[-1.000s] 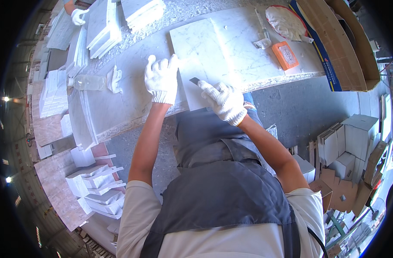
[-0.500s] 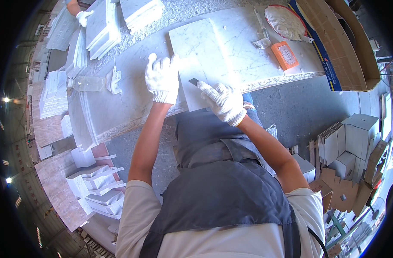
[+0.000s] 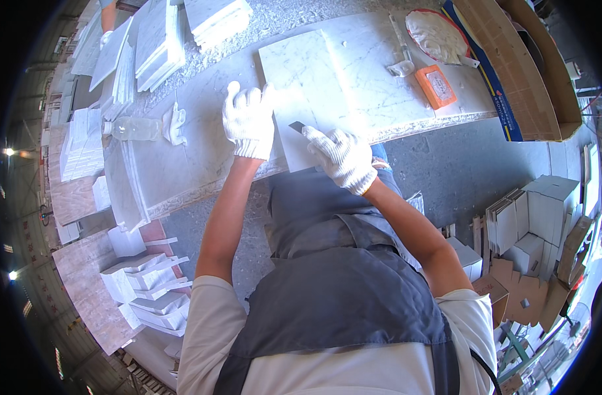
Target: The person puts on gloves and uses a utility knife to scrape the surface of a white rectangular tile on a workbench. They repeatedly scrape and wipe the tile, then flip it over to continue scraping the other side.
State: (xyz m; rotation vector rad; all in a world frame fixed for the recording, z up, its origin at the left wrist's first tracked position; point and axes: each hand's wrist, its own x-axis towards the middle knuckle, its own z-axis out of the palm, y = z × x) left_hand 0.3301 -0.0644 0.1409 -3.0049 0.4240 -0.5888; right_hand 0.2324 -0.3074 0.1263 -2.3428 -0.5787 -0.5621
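Note:
A pale marble tile [image 3: 304,62] lies flat on the bench, its near end jutting past the front edge. My left hand [image 3: 248,125], in a white knit glove, rests at the tile's left edge with fingers extended and slightly bent. In my right hand [image 3: 344,158], also gloved, is a small flat scraper blade [image 3: 296,125]; its dark tip shows beyond my fingers, low over the tile's near part. The glove hides the rest of the scraper, and I cannot tell whether the tip touches the stone.
Right along the bench are an orange block [image 3: 436,87], a brush [image 3: 401,66], a red-rimmed bowl of white paste [image 3: 436,36] and a cardboard box [image 3: 511,72]. Leftward stand a clear bottle [image 3: 135,128], a crumpled cloth [image 3: 175,125] and tile stacks [image 3: 157,49]. A co-worker's gloved hand [image 3: 105,39] is far left.
My two hands and the tile have stayed almost still. At the far left, the co-worker's hand has shifted left, and a tile there now stands tilted away from the stack.

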